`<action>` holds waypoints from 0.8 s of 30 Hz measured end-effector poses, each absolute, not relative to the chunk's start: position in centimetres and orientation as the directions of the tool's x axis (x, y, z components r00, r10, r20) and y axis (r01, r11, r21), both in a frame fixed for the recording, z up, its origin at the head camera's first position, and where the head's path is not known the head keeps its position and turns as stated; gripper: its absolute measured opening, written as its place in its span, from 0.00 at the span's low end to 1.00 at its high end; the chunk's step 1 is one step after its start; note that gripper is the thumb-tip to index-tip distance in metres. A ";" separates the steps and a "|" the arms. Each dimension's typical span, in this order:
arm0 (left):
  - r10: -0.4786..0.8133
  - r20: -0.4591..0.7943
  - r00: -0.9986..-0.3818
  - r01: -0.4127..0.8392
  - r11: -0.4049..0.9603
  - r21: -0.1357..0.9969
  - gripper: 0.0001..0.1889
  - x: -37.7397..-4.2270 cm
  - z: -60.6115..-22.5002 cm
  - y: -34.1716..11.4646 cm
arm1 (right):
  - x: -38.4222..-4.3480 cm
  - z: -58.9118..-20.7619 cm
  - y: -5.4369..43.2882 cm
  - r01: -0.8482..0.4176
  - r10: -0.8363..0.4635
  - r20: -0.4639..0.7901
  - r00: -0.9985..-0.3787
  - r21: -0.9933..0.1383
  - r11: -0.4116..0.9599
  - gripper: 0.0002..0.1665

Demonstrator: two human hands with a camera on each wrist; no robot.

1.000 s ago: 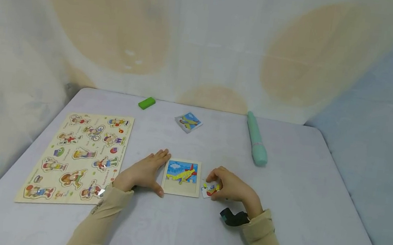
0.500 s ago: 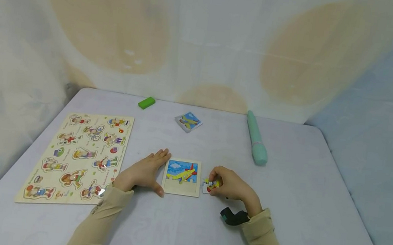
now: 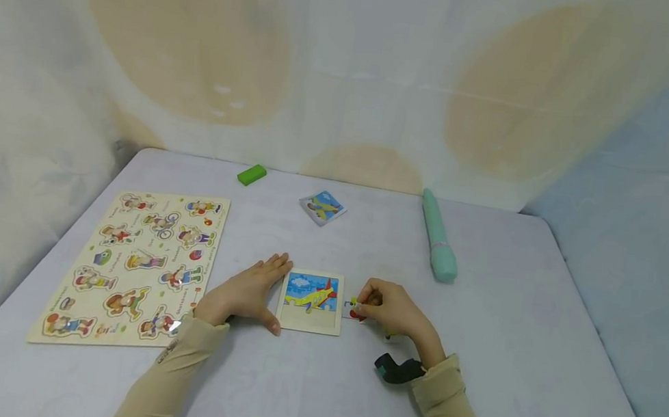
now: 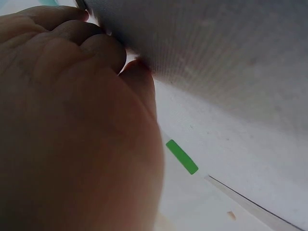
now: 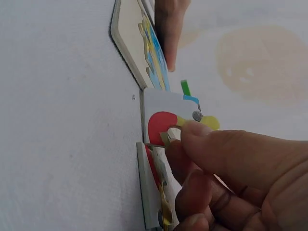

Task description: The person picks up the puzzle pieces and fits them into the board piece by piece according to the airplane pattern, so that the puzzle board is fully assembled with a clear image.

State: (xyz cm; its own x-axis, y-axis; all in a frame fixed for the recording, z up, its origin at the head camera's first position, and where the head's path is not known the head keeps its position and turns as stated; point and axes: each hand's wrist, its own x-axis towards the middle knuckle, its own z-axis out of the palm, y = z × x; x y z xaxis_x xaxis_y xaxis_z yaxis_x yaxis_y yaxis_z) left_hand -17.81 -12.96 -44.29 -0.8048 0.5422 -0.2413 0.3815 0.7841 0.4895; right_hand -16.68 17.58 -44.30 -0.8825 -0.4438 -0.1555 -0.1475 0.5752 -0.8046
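A wooden jigsaw frame (image 3: pixel 303 322) lies in front of me, its upper part filled with a yellow airplane on blue sky and its lower strip bare wood. My left hand (image 3: pixel 247 293) rests at the frame's left side, fingers spread, thumb near the lower left corner. Just right of the frame, my right hand (image 3: pixel 397 308) pinches a jigsaw piece (image 5: pixel 159 122) between thumb and forefinger; it is white with red, yellow and blue parts. Another jigsaw piece (image 5: pixel 150 192) lies close by, partly hidden under the right hand.
A large peg puzzle board (image 3: pixel 142 262) lies at the left. Farther back are a green block (image 3: pixel 251 174), an airplane picture card (image 3: pixel 323 207) and a mint-green tapered object (image 3: pixel 439 238). A black strap-like device (image 3: pixel 398 369) sits at the right wrist.
My right hand has shifted and turned the pinched jigsaw piece slightly, uncovering a bit of another piece beneath the hand. The left hand and the frame stay in place.
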 end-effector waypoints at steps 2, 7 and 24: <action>0.541 -0.240 -0.806 0.381 0.784 0.490 0.66 -17.9 -44.4 -13.0 | -16.8 -44.4 17.5 -0.137 -0.443 -0.157 -0.883 -0.815 0.563 0.05; 0.540 -0.244 -0.806 0.378 0.786 0.489 0.66 -18.0 -44.5 -12.9 | -17.2 -44.0 17.1 -0.108 -0.433 -0.170 -0.885 -0.831 0.546 0.04; 0.540 -0.239 -0.807 0.377 0.782 0.497 0.66 -17.7 -44.1 -12.9 | -17.5 -43.5 10.2 -0.139 -0.424 -0.129 -0.896 -0.827 0.545 0.05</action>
State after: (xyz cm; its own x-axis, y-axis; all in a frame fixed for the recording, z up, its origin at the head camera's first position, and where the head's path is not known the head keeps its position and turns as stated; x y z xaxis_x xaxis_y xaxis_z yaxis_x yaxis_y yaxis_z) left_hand -17.75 -12.89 -44.11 -0.8068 0.5405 -0.2387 0.3767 0.7818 0.4968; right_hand -17.51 10.25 -43.51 -0.8963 -0.4242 -0.1291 -0.1389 0.5450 -0.8269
